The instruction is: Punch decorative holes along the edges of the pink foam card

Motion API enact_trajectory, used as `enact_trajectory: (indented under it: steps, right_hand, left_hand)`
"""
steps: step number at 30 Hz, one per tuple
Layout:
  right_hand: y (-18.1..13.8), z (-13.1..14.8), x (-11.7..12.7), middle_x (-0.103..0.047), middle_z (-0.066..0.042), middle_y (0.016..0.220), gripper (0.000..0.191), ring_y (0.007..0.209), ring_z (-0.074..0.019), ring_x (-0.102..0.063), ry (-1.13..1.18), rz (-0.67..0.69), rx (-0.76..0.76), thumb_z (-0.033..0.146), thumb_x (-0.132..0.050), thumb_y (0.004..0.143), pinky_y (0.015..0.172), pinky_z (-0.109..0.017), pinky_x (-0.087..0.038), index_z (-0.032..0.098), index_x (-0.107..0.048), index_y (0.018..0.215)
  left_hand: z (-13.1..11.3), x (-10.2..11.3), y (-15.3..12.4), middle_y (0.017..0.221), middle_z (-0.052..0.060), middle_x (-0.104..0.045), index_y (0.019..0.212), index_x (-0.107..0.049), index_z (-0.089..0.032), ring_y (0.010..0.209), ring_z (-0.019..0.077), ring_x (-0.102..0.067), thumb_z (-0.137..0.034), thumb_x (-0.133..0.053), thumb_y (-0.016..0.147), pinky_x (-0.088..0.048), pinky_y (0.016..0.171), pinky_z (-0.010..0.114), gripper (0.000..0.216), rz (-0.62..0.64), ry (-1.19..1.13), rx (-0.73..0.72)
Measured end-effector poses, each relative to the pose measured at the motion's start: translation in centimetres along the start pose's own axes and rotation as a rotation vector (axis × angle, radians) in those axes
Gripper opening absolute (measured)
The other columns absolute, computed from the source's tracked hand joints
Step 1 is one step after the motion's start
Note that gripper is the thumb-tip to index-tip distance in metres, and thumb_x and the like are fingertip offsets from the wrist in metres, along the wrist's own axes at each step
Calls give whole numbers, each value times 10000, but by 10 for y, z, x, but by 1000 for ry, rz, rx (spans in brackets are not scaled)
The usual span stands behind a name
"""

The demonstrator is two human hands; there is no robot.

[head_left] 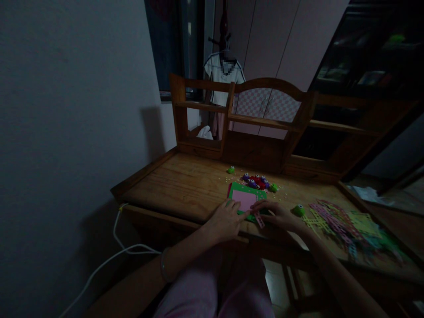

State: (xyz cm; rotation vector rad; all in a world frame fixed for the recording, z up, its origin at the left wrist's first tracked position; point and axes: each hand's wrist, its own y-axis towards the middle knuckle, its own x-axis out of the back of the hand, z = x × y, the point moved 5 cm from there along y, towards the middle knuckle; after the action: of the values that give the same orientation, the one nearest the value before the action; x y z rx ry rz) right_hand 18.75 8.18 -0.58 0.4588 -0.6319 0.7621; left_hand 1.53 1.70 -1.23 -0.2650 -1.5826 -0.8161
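A pink card point(244, 199) lies on a larger green sheet point(236, 187) near the desk's front edge. My left hand point(225, 219) rests on the lower left of the card, its fingers stretched out, the index finger pointing towards my right hand. My right hand point(274, 214) is at the card's lower right, with thumb and fingers closed on a narrow pink paper strip point(259, 219) with cut-out holes. The strip's upper part runs under my fingers, and its lower end sticks out towards me. Small light bits lie on the green sheet's upper border.
Behind the sheet sit several red and purple punch-like pieces with eyes point(256, 181). Green ones stand at the back point(231, 169), beside the sheet point(274, 188) and further right point(298, 210). A heap of coloured perforated strips point(344, 223) covers the right side. Tiny paper bits are scattered around.
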Motion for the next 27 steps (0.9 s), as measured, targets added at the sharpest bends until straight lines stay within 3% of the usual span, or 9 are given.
enact_trajectory:
  steps: [8,15,19,23,27]
  right_hand:
    - [-3,-10,-2,-600,-66,1019,224,972,-215,-565,-13,-184,-19,433,-645,809,900,-381,-441,221,-713,838]
    - [-43,-13,15,-584,-64,1089,227,1017,-240,-552,-89,-202,-146,449,-629,811,921,-404,-427,240,-716,803]
    - [-76,-6,34,-630,-76,1043,262,978,-251,-586,-40,-255,-237,466,-600,824,885,-391,-456,230,-705,867]
    - [-124,-19,73,-671,-100,893,335,806,-256,-636,8,-534,-404,496,-618,789,724,-363,-517,208,-686,948]
    - [-181,-43,117,-676,-109,967,400,833,-298,-648,-108,-859,-517,528,-644,735,663,-385,-524,245,-672,1016]
  left_hand:
    - [1,-2,-3,1313,110,-434,1337,-420,-250,1154,269,-412,-287,-448,864,-277,1028,448,475,0,-12,3]
    - [2,-1,-2,1264,111,-460,1333,-429,-249,1146,262,-421,-280,-454,859,-293,1018,445,476,5,-33,4]
    - [5,3,5,1126,93,-519,1247,-528,-252,1084,246,-462,-314,-478,852,-338,981,415,403,-19,-87,-2]
    - [11,7,21,949,73,-554,979,-658,-210,966,210,-516,-380,-393,913,-392,903,361,322,-50,-116,28]
    - [14,1,39,947,89,-577,933,-651,-166,959,227,-527,-484,-408,902,-394,885,370,401,-53,-62,28]
